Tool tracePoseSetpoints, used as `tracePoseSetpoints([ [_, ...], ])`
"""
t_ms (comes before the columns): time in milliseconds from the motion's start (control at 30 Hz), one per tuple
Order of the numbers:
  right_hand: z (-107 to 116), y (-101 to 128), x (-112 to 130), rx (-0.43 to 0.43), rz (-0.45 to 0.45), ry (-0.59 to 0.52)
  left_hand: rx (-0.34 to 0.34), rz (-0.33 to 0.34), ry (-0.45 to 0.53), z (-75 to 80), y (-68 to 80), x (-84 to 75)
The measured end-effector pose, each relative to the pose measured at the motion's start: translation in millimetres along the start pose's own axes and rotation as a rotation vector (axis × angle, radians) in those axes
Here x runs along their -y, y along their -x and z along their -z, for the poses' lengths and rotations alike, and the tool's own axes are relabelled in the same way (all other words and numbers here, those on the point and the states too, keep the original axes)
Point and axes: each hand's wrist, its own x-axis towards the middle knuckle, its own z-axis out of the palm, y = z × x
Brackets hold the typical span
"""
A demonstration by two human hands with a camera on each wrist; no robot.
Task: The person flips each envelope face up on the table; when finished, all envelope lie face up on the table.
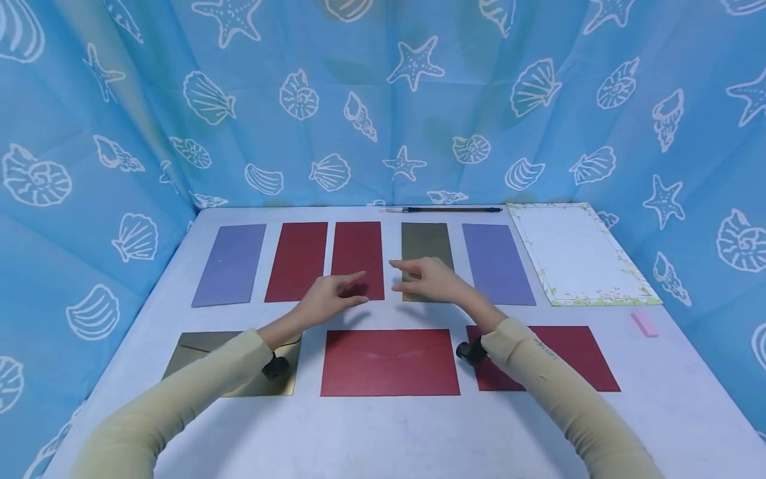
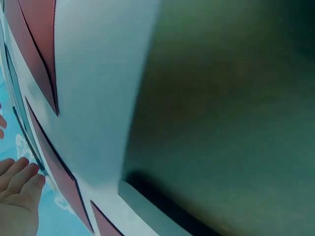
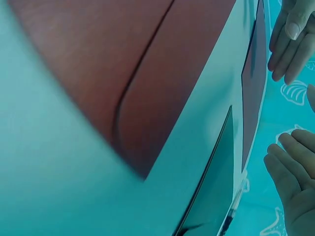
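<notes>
Both hands, left (image 1: 328, 299) and right (image 1: 432, 277), hover with slack grip above red card (image 1: 358, 259), gold card (image 1: 427, 253) alongside.

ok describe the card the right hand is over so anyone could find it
On the white table, look along the back row of five upright cards. It is the olive-gold paper card, fourth from the left beneath the right hand, the only gold one between red and purple.

Five tall paper strips run across the back row: two purple (image 1: 230, 263), two red (image 1: 297, 261), one olive (image 1: 427, 251). Three envelopes sit up front, two red (image 1: 389, 362), one gold (image 1: 197, 349). At two o'clock: one pen (image 1: 443, 209), one letter sheet (image 1: 579, 254), one pink eraser (image 1: 644, 324).
</notes>
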Motion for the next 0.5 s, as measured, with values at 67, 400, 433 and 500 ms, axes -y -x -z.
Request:
tracePoseSetpoints([
  [67,-2.6,-4.2,2.2,0.004,0.005,0.007,-0.009,-0.004,-0.002,2.6,2.1,1.3],
  [400,-13.4,-20.0,16.2,0.058,0.01,0.047,-0.013,0.054,-0.016,13.3,12.5,10.2],
  [433,-14.5,-21.5,17.3,0.065,0.008,0.051,-0.014,0.063,-0.017,14.2,13.7,10.9],
  [500,-17.1,-24.7,18.1,0.081,0.003,0.068,-0.019,0.077,-0.029,15.2,15.7,12.7],
])
